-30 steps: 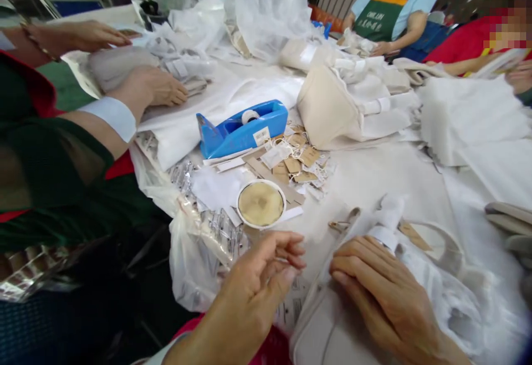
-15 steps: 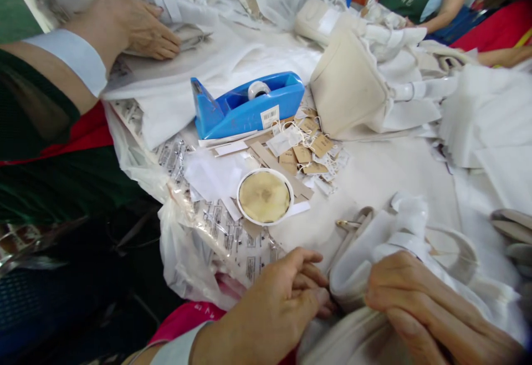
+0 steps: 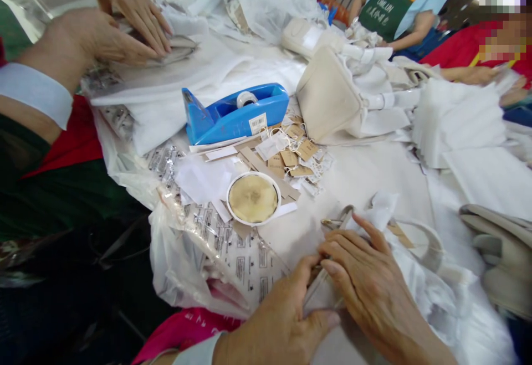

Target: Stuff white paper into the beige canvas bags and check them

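My left hand (image 3: 282,326) and my right hand (image 3: 366,287) meet at the near edge of the table on a cream bag (image 3: 332,348) wrapped in white tissue paper (image 3: 440,293). My left thumb and fingers pinch the bag's edge and strap (image 3: 316,287). My right hand presses flat on the same spot, fingers spread toward a small gold clasp (image 3: 330,223). The rest of the bag is hidden under my hands and the paper.
A round white dish with a tan sponge (image 3: 253,198) sits just beyond my hands, then brown paper tags (image 3: 293,154) and a blue tape dispenser (image 3: 233,113). Another cream bag (image 3: 328,96) lies behind. A co-worker's hands (image 3: 124,27) press folded fabric at the far left. Plastic bags of printed labels (image 3: 216,248) hang off the edge.
My right hand has shifted left and opened flat onto the bag's edge, beside my left hand. The co-worker's second hand has joined the first on the folded fabric.
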A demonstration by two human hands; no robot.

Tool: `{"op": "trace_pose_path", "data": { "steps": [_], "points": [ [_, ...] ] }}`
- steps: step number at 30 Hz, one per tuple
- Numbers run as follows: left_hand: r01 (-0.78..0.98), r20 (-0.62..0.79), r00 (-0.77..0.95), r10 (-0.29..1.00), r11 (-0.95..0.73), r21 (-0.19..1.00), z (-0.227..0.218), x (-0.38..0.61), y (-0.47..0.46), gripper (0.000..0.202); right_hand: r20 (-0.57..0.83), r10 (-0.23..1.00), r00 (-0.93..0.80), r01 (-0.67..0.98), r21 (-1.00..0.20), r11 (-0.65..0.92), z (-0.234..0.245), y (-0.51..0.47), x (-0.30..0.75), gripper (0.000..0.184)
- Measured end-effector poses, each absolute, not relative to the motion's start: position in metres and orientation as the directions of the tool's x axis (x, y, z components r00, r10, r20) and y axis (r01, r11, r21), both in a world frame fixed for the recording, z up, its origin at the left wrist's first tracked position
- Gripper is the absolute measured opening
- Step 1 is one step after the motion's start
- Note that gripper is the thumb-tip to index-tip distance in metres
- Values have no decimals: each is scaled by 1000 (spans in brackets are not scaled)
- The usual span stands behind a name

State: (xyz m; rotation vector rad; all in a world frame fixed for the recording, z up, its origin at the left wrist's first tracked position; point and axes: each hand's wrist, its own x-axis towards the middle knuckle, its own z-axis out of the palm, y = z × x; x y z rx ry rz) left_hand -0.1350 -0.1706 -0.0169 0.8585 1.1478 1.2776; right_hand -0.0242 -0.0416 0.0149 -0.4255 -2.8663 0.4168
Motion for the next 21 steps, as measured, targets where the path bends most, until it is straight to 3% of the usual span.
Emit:
{"op": "trace_pose_path", "data": {
  "steps": [3, 7, 11, 16, 18, 21],
  "points": [
    [-209, -187, -7, 982, 182, 961, -12, -143, -176, 64, 144, 314, -939, 253, -331, 909, 19, -42, -25, 30],
    [-105, -200, 76, 977, 208, 973, -2, -161, -190, 73, 224, 349, -910, 261, -344, 902, 24, -42, -21, 31],
    [151, -54, 180, 982, 27, 988, 3, -172, -195, 51, 325, 337, -884, 218, -352, 910, 25, -42, -18, 26],
    [474, 149, 259, 954, -260, 841, -29, -165, -191, 47, 350, 335, -875, 215, -339, 916, 21, -45, -22, 28],
    [549, 249, 269, 930, -360, 754, -50, -162, -189, 35, 363, 338, -868, 223, -324, 919, 18, -47, -24, 29],
    [634, 270, 276, 923, -385, 671, -61, -165, -187, 24, 428, 340, -838, 226, -295, 928, 11, -48, -29, 29]
  ]
}}
